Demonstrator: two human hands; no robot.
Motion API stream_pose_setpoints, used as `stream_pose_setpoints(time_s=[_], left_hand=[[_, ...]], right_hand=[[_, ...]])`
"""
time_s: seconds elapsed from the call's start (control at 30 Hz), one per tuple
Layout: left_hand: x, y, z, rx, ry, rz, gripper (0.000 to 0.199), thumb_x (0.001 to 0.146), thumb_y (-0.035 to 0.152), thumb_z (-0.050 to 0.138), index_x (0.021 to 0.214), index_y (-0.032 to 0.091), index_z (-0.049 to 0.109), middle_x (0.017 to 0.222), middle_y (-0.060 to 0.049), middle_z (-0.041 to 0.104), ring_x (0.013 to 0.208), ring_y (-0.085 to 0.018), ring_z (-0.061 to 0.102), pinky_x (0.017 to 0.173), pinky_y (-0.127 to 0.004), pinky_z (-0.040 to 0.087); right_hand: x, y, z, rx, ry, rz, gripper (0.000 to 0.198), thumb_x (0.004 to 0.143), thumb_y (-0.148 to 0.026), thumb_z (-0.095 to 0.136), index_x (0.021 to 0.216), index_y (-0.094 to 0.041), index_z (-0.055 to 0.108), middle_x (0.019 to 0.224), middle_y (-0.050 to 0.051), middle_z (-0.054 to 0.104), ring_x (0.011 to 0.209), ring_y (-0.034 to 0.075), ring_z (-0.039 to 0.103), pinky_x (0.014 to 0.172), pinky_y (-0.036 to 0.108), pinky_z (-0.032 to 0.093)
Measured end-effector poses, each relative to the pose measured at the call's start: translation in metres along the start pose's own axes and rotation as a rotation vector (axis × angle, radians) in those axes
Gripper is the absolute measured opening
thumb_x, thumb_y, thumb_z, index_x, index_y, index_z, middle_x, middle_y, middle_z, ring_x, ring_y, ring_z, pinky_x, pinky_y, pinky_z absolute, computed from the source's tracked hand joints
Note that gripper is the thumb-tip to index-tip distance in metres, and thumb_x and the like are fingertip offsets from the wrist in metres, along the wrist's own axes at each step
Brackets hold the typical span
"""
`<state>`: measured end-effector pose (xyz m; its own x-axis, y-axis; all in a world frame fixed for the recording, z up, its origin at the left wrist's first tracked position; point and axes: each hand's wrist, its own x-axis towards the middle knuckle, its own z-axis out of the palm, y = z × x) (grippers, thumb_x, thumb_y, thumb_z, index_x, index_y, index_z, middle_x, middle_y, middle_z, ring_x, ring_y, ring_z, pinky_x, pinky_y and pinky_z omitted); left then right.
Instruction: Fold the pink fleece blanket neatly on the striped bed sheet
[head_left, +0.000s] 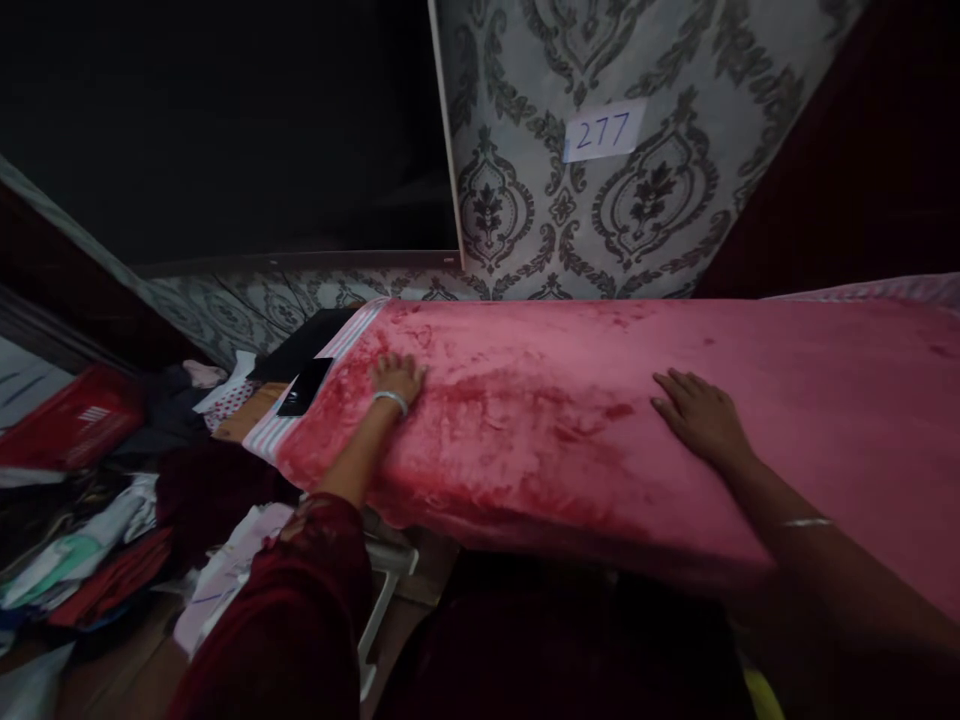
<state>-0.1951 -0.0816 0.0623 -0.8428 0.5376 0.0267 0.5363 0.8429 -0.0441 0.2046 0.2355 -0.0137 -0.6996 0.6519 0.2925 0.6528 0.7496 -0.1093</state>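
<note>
A pink plush blanket (525, 370) with a striped edge covers a long table in front of me. My left hand (397, 380) lies flat on its left part, fingers spread, with a bracelet at the wrist. Farther right, my right hand (701, 415) rests on the same cloth, palm down and fingers stretched. Neither hand holds anything. Darker red patches of brushed pile show between the two hands. Left of my left hand, a black phone (306, 387) lies across the striped edge.
A large dark television screen (247, 130) stands behind the table at left. A paper marked 277 (604, 130) is fixed to the patterned wall. Piled clothes (97, 560) and a red bag (79, 420) lie at left. A white metal frame (382, 600) shows under the table.
</note>
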Motion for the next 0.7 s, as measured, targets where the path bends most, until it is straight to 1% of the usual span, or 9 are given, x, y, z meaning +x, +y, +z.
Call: stream_pose_setpoints(time_s=[0.1,0.17,0.2,0.27,0.33,0.4,0.47,0.53,0.7], left_hand=[[-0.033,0.074,0.007,-0.048,-0.016,0.299,0.067,0.102,0.055,0.027,0.160,0.024,0.036,0.171,-0.013,0.024,0.157,-0.036,0.018,0.124,-0.060,0.019],[-0.055,0.117,0.014,-0.083,-0.023,0.497,0.068,0.101,0.058,0.030,0.161,0.027,0.034,0.172,-0.010,0.021,0.158,-0.035,0.013,0.125,-0.061,0.015],[-0.064,0.134,0.017,-0.098,-0.029,0.566,0.068,0.100,0.059,0.031,0.161,0.028,0.032,0.172,-0.009,0.022,0.159,-0.034,0.013,0.125,-0.061,0.015],[-0.077,0.158,0.023,-0.118,-0.045,0.632,0.068,0.100,0.059,0.032,0.162,0.030,0.032,0.171,-0.008,0.024,0.159,-0.033,0.014,0.125,-0.063,0.014],[-0.081,0.168,0.026,-0.127,-0.051,0.634,0.067,0.100,0.058,0.033,0.161,0.030,0.032,0.171,-0.006,0.025,0.158,-0.032,0.016,0.125,-0.063,0.013],[-0.080,0.163,0.027,-0.132,-0.047,0.605,0.066,0.100,0.057,0.032,0.161,0.031,0.032,0.171,-0.005,0.024,0.158,-0.032,0.017,0.125,-0.064,0.013],[-0.075,0.146,0.025,-0.128,-0.050,0.549,0.066,0.101,0.056,0.032,0.162,0.031,0.031,0.171,-0.004,0.023,0.158,-0.031,0.017,0.125,-0.064,0.012],[-0.068,0.118,0.022,-0.112,-0.058,0.460,0.066,0.101,0.055,0.031,0.162,0.030,0.030,0.172,-0.005,0.022,0.159,-0.031,0.015,0.126,-0.063,0.011],[-0.047,0.028,0.024,-0.072,-0.057,0.209,0.069,0.102,0.054,0.027,0.164,0.025,0.025,0.173,-0.007,0.017,0.159,-0.031,0.011,0.125,-0.064,0.012]], right_hand=[[0.001,-0.007,-0.006,-0.003,-0.034,0.040,0.062,0.102,-0.050,0.023,0.150,-0.023,0.051,0.158,0.012,0.047,0.145,0.034,0.041,0.114,0.060,0.036],[0.000,-0.022,-0.012,-0.009,-0.046,0.080,0.063,0.102,-0.049,0.023,0.153,-0.022,0.047,0.160,0.014,0.044,0.147,0.036,0.038,0.113,0.063,0.035],[-0.002,-0.032,-0.015,-0.011,-0.047,0.084,0.063,0.103,-0.050,0.022,0.155,-0.022,0.044,0.162,0.015,0.041,0.148,0.036,0.036,0.113,0.064,0.035],[-0.008,-0.055,-0.017,-0.013,-0.061,0.045,0.063,0.104,-0.050,0.022,0.159,-0.024,0.039,0.165,0.014,0.035,0.151,0.036,0.031,0.114,0.065,0.033],[-0.016,-0.075,-0.016,-0.023,-0.107,-0.026,0.062,0.104,-0.050,0.023,0.160,-0.027,0.037,0.167,0.010,0.031,0.153,0.035,0.028,0.115,0.064,0.033],[-0.023,-0.087,-0.013,-0.035,-0.139,-0.069,0.061,0.104,-0.050,0.025,0.160,-0.030,0.036,0.168,0.008,0.032,0.153,0.035,0.028,0.115,0.065,0.033],[-0.027,-0.090,-0.009,-0.031,-0.128,-0.086,0.060,0.103,-0.049,0.027,0.160,-0.032,0.037,0.166,0.007,0.034,0.152,0.036,0.030,0.114,0.067,0.034],[-0.029,-0.089,-0.005,-0.016,-0.099,-0.091,0.059,0.103,-0.048,0.028,0.159,-0.032,0.038,0.165,0.007,0.037,0.151,0.036,0.032,0.113,0.067,0.034],[-0.028,-0.082,0.002,-0.002,-0.068,-0.100,0.059,0.102,-0.049,0.028,0.156,-0.030,0.043,0.164,0.007,0.039,0.150,0.035,0.034,0.113,0.065,0.036]])
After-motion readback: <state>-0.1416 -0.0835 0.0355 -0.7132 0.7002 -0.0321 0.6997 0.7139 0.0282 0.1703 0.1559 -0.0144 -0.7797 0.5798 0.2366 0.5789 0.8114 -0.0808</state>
